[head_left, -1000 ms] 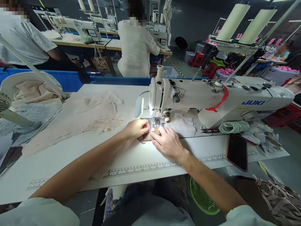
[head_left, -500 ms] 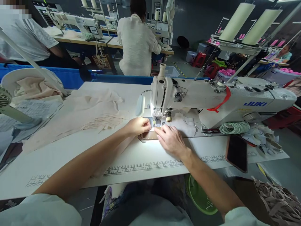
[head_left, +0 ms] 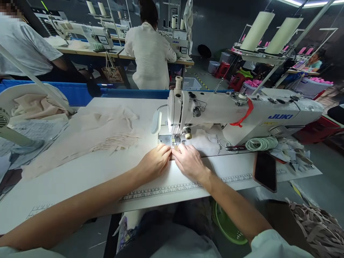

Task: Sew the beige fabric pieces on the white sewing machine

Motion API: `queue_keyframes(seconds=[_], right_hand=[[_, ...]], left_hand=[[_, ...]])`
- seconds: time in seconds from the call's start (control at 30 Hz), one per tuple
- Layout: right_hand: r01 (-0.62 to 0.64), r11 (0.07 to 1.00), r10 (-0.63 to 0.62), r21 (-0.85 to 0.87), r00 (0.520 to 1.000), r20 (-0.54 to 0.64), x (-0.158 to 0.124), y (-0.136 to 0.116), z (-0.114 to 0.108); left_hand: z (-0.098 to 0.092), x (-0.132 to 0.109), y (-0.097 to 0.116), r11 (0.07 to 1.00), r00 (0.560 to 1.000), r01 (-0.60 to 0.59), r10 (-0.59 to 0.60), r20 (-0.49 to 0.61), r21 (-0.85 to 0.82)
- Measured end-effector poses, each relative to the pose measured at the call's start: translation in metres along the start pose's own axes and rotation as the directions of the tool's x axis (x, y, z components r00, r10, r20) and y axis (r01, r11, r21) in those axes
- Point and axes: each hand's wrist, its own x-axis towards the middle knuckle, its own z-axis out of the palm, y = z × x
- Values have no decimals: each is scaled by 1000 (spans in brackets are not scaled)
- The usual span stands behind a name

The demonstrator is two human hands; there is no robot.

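Observation:
My left hand (head_left: 156, 160) and my right hand (head_left: 188, 160) meet just in front of the presser foot (head_left: 176, 139) of a white sewing machine (head_left: 215, 107). Fingertips of both are closed on a small piece of beige fabric (head_left: 175, 147), mostly hidden under them. Beside the left hand lies the metal needle plate (head_left: 163, 139). Pale, thin fabric (head_left: 205, 140) rests under the machine arm, right of the needle.
Pale fabric pieces (head_left: 107, 122) spread over the left of the white table (head_left: 104, 175). Towards the right lie a phone (head_left: 265, 171), a coil of green cord (head_left: 261, 143) and fabric scraps (head_left: 291, 154). A fan (head_left: 18, 139) stands far left. Two people sit ahead.
My left hand has drawn back from the needle plate towards me, and its fingers now lie against my right fingers. The beige piece, plainer before, is now mostly covered. The view has shifted slightly.

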Motion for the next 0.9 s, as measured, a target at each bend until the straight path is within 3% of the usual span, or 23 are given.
queue_keyframes(seconds=[0.17,0.37,0.63,0.9], right_hand=[[-9,1000,9,9,1000,6,-1,0,0],[-102,994,104,27,993,-58,1,10,2],[-140,990,142,34,988,-68,3,22,10],[-212,965,229,157,968,-101,1,25,9]], left_hand=[[5,-7,2,998,999,-34,35,-14,51],[10,1,-13,998,999,-36,34,34,54],[21,9,-27,999,1000,-18,17,-25,-35],[16,11,-25,998,996,-58,59,-62,13]])
